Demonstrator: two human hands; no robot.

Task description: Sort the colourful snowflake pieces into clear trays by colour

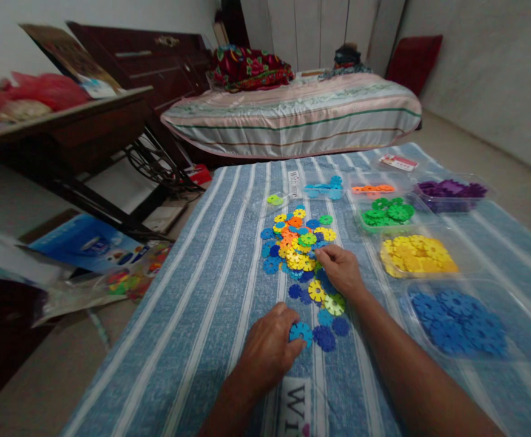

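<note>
My left hand (pixel 272 340) grips a light blue notched plastic disc (pixel 301 334) between thumb and fingers, low over the striped cloth. Farther up, my right hand (pixel 340 270) reaches into a loose pile of mixed notched discs (pixel 296 260) with its fingers pinched together; what they hold, if anything, is hard to make out. Yellow, orange, green and blue discs overlap in this pile. Dark blue discs (pixel 324 338) lie just right of the left hand's disc. A yellow-green disc (pixel 334 304) rests below the right hand.
Clear plastic tubs along the right hold sorted discs: blue (pixel 459 321), yellow (pixel 417 255), green (pixel 387 212), purple (pixel 451 189). At the back are tubs with orange (pixel 373 189) and light blue (pixel 324 188) discs. A bed (pixel 292 115) stands beyond; a sewing table (pixel 65 115) is left.
</note>
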